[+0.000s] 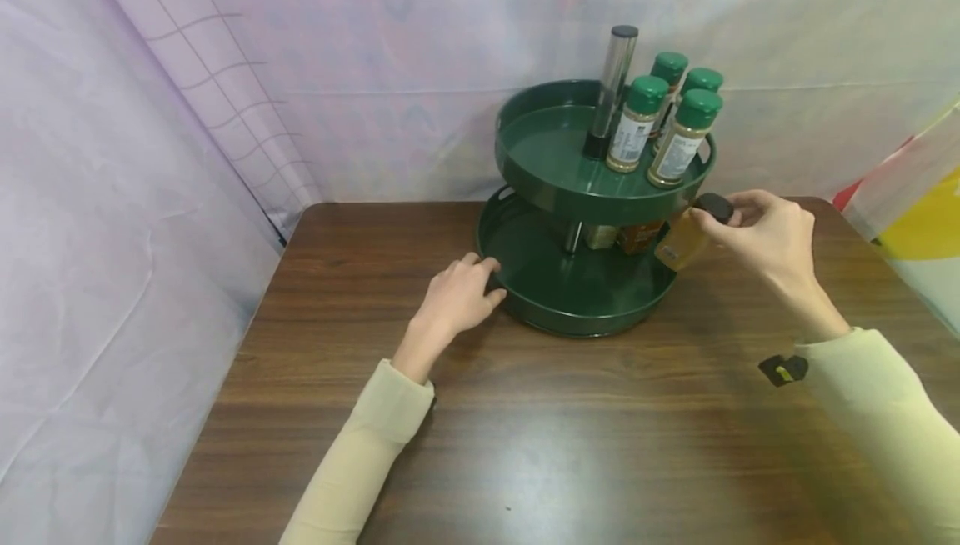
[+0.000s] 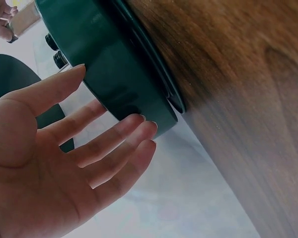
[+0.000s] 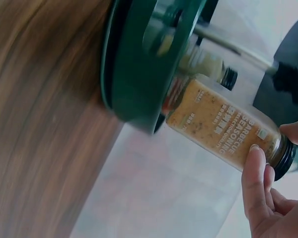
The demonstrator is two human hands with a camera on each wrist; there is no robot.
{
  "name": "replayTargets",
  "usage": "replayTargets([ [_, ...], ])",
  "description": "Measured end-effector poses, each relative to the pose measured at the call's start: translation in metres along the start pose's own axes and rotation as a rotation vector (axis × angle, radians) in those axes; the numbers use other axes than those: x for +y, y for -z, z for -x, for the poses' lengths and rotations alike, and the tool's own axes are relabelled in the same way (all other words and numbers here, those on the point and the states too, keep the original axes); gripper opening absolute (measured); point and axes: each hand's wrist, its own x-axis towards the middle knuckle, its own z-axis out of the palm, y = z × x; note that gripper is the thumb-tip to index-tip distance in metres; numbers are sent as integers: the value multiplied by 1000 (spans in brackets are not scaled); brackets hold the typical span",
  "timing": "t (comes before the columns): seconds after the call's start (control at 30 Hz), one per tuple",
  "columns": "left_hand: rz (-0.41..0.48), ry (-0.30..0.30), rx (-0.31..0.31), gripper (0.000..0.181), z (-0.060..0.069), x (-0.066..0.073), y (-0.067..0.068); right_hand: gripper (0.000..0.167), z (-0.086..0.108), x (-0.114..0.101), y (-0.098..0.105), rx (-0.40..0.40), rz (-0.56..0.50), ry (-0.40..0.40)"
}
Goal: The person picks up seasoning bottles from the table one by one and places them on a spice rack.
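A green two-tier round rack (image 1: 555, 282) stands on the wooden table. My right hand (image 1: 772, 241) pinches a square jar of barbecue seasoning (image 3: 223, 124) near its black lid, holding it tilted at the right side of the lower tier. Its base is close by that tier's rim in the right wrist view. At the lower tier's left side is my left hand (image 1: 457, 295). In the left wrist view its fingers (image 2: 139, 158) are loosely extended against the outer wall, the thumb near the rim. Two more jars, one pale (image 1: 602, 235) and one reddish-brown (image 1: 639, 237), sit at the lower tier's back.
Several green-capped spice jars (image 1: 684, 141) stand on the right of the upper tier (image 1: 551, 153). A shiny post (image 1: 615, 82) with a black top rises through the rack. Pale cloth (image 1: 375, 45) hangs behind the brown table (image 1: 360, 278).
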Motion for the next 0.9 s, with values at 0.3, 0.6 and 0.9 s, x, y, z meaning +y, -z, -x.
replayTargets([
  [0.3, -1, 1, -4, 46, 1, 0, 2, 42, 5, -18, -30, -50, -12, 30],
  [0.6, -13, -1, -7, 46, 1, 1, 2, 34, 6, -22, -58, -77, -48, 101],
  [0.9, -14, -2, -1, 46, 2, 1, 2, 36, 8, -27, -74, -82, -68, 85],
])
